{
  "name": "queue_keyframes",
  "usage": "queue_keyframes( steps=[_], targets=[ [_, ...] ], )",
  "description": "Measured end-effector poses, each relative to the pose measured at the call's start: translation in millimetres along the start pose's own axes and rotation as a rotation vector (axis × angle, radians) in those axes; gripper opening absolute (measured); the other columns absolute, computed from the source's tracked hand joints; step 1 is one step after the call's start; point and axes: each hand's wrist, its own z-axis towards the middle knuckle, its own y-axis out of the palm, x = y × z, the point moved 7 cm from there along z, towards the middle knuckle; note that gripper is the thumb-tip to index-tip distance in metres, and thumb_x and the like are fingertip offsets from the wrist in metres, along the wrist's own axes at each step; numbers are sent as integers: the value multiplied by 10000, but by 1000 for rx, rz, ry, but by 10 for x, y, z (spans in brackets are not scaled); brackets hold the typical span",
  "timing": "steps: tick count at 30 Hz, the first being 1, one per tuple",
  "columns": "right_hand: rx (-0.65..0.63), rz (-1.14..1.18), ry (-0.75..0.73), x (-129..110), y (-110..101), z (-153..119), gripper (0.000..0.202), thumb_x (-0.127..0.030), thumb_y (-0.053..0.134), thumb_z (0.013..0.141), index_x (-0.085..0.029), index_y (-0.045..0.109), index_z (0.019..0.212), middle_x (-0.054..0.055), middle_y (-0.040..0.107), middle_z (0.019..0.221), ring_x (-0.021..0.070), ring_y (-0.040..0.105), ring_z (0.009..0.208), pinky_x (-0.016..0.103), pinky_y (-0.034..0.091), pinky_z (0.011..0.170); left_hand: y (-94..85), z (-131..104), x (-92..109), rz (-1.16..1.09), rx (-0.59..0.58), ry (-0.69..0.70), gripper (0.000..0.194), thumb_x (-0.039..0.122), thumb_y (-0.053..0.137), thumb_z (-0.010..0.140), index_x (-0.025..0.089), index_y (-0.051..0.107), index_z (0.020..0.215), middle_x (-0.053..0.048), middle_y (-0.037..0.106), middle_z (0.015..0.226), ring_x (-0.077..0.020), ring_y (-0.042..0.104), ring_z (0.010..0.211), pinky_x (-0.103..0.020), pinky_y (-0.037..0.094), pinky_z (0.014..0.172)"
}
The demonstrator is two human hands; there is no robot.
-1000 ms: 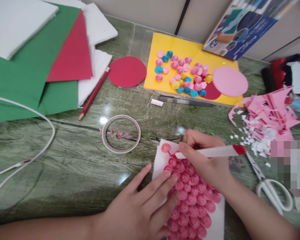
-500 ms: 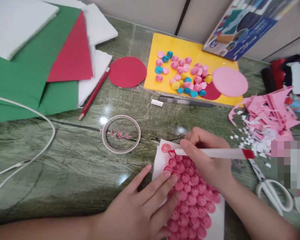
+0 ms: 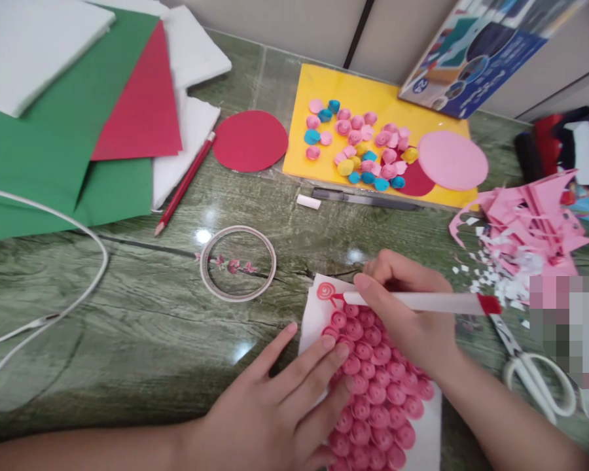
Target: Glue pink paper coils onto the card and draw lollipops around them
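My right hand [image 3: 407, 307] is closed round a white marker pen [image 3: 436, 301] with a red end. Its red tip touches the white sheet [image 3: 308, 320] near the upper left corner, beside a drawn red spiral [image 3: 326, 292]. Rows of pink rolled paper flowers [image 3: 377, 392] cover much of the sheet. My left hand [image 3: 294, 392] lies with fingers spread over the left edge of the sheet and some of the flowers. Part of the lower sheet runs out of view.
Left of the sheet lies a roll of tape [image 3: 203, 275]. A white pen cap [image 3: 309, 202] and a grey pen [image 3: 363, 198] are beyond it. Yellow paper [image 3: 299, 104] bears small paper flowers. Scissors [image 3: 540, 379] and pink paper scraps [image 3: 530, 222] lie right; a white cable [image 3: 103, 261] left.
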Motion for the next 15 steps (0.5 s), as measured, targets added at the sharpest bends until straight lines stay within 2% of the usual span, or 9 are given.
queue_keyframes(
  steps=[4,8,12,15],
  targets=[
    [130,1,-71,-54,-76,1,254,-283,573,821,-215,445,612,-35,458,591,99,425,521,256,346,482,-2,-2,6,15,-12,7,428,444,380,912,205,515,1241,-59,490,1352,-240,309,1321,-506,18,1118],
    [370,36,-206,-129,-179,-43,77,-275,589,808,-245,521,828,-6,498,753,118,478,612,275,412,539,6,-11,34,65,-50,23,460,439,319,931,189,457,1292,-110,429,1394,-263,267,1337,-604,-68,1067],
    [526,54,-300,-174,-262,-63,192,-302,605,787,-258,501,943,18,483,850,147,505,711,323,454,639,-37,-30,83,153,-39,20,502,488,262,928,199,449,1292,-122,358,1437,-277,235,1348,-636,-121,1031],
    [632,71,-395,-314,-448,-99,206,-313,607,777,-243,493,933,8,466,819,144,498,703,320,441,629,-106,-45,138,260,24,55,520,508,272,918,199,441,1300,-106,311,1465,-288,206,1357,-641,-77,1043]
  ],
)
